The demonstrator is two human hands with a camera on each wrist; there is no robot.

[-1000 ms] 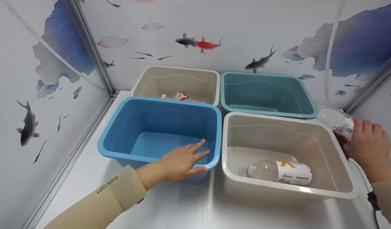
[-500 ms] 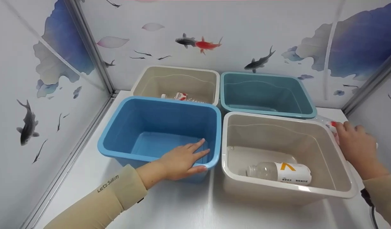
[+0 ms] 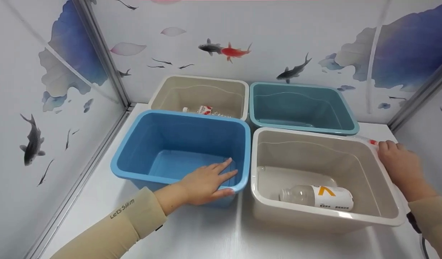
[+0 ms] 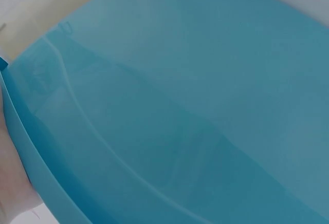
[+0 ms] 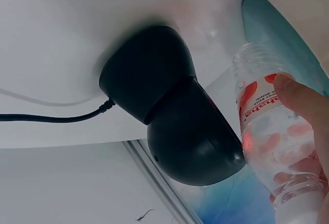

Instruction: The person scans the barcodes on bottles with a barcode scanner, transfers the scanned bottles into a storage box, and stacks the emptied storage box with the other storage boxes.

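On the left we see a white wall panel (image 3: 12, 90) printed with dark fish, standing along the edge of the white surface (image 3: 88, 212). Next comes the blue bin (image 3: 185, 135), and behind it the back beige bin (image 3: 206, 93), where a clear bottle with a red-and-white label (image 3: 205, 110) lies partly hidden by the blue rim. Our left hand (image 3: 206, 183) rests on the near right corner of the blue bin, fingers spread and gripping nothing. Further right, at the back, stands the teal bin (image 3: 303, 108). In front of it is the front beige bin (image 3: 307, 154), holding a bottle with a white-and-orange label (image 3: 318, 197) that lies on its side, neck to the left. At the far right, just outside that bin, our right hand (image 3: 400, 165) grasps a clear bottle with a white cap (image 5: 262, 136); the right wrist view shows the thumb over its red-and-white label and a red glow on its side. That bottle is close beside a black device (image 5: 175, 100) with a black cable (image 5: 56, 118); whether they touch, we cannot tell.
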